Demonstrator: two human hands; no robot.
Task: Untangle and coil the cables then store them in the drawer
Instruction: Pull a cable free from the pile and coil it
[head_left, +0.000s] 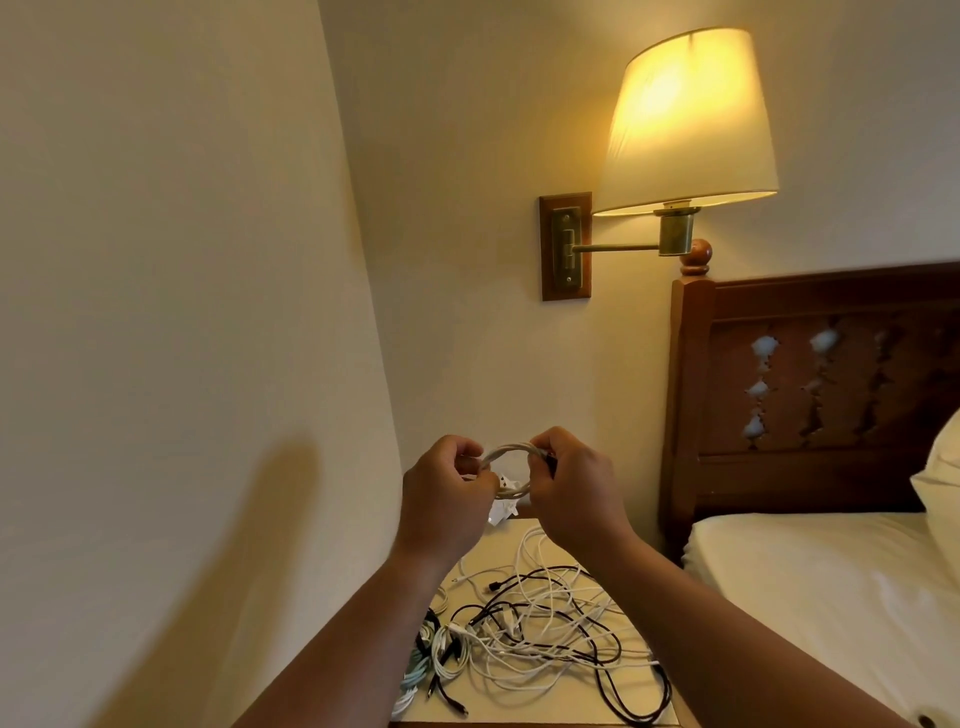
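Both hands, left hand (447, 493) and right hand (569, 488), grip a small white coiled cable (511, 457) raised above the worktop (498, 556); coiling looks nearly done, so next comes securing its end and stowing it.

Dim, warm-toned room. Only lit source seen: wall lamp (675, 236), upper right; shade (685, 119) glares near white. Broad soft shadow on left wall (270, 545). Wide-angle bowing toward frame edges; wall corner (359, 260) curves. Held coiled cable (511, 448) and loose cables (545, 639) on nightstand (496, 552) sharp; headboard (810, 312) cutouts smeared white.

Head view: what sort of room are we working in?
Likely a bedroom, perhaps a hotel room: a bed with a wooden headboard, a lit wall lamp, and a bedside table strewn with tangled cables.
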